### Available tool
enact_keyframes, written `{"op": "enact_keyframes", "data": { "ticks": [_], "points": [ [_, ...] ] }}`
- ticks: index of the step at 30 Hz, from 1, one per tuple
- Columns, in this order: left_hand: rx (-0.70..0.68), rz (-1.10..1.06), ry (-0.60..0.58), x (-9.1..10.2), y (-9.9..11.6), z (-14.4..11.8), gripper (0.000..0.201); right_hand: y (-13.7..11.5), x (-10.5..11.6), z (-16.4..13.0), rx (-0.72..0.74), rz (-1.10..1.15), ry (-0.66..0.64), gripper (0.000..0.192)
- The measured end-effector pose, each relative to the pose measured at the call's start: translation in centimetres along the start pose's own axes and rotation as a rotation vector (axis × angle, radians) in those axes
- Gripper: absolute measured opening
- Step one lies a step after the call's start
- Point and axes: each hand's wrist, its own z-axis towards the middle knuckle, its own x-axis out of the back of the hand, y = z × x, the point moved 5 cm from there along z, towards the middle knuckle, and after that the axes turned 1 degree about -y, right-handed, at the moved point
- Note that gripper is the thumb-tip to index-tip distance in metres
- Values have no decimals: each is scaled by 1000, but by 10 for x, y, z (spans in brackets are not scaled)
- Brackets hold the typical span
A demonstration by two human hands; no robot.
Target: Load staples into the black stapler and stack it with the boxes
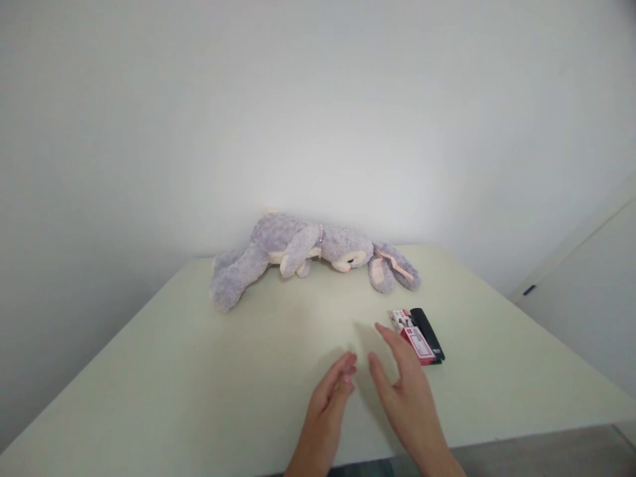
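My left hand (326, 404) hovers low over the near middle of the table, its fingers loosely bent with the thumb a little apart, and nothing shows in it. To its right my right hand (405, 391) is open, thumb and fingers spread, with no object in it. Just beyond the right hand lie a small red-and-white box (418, 344) and a long black object (426, 333) that looks like a stapler, side by side. A white printed part (401, 319) with red marks sits at the box's far end. The right hand's fingers overlap the box's left edge in view; contact cannot be made out.
A grey plush rabbit (278, 240) lies on its side along the back of the pale table (149, 371), ears to the right. A white wall (318, 119) rises behind it. The table's front edge runs close below my hands.
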Motion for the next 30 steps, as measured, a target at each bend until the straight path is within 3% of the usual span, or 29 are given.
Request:
{"op": "enact_keyframes", "data": {
  "ticks": [2,4,6,8,11,13,15,21,24,27,30],
  "points": [
    [28,-120,-25,-40,4,17,59,32,39,12,-61,-79,186,50],
    [12,-77,-7,-71,11,39,58,77,68,23,-169,-101,250,54],
    [-22,-14,4,-93,18,62,53,123,80,32,-320,-37,156,56],
    [-64,30,5,-106,24,82,46,154,75,38,-410,63,-25,60],
    [-109,72,-9,-110,28,97,39,160,58,42,-401,109,-156,57],
    [-110,88,-14,-101,26,97,38,145,44,41,-361,111,-181,52],
    [-94,104,8,-79,21,90,40,121,26,37,-324,129,-222,49],
    [-57,179,166,32,15,31,48,23,-45,2,-169,273,-348,41],
    [-30,254,246,79,18,-4,50,-16,-77,-16,-181,316,-391,37],
    [13,339,274,97,17,-26,51,-36,-95,-23,-275,265,-362,32],
    [9,485,380,92,17,-35,50,-41,-95,-19,-312,209,-336,27]
  ]
}}
